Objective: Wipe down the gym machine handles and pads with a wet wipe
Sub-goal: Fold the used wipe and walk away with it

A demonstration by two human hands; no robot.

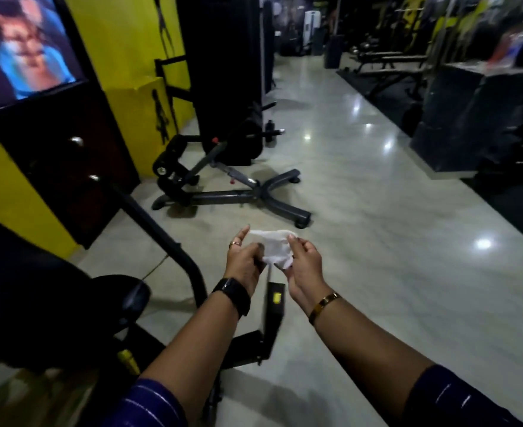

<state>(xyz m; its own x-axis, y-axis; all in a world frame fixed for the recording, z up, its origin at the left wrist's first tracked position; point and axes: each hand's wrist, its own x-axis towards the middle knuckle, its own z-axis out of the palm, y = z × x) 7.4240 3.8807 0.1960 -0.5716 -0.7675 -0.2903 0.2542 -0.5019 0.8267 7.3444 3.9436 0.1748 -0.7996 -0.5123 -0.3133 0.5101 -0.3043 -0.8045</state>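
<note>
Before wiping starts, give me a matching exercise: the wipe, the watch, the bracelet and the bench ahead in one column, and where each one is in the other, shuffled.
Things
1. wet wipe
2. watch
3. bracelet
4. bench

Places
A. on the right wrist
B. standing on the floor
C. pinched between the left hand and right hand
D. on the left wrist

Pairs: 1-C, 2-D, 3-A, 4-B
</note>
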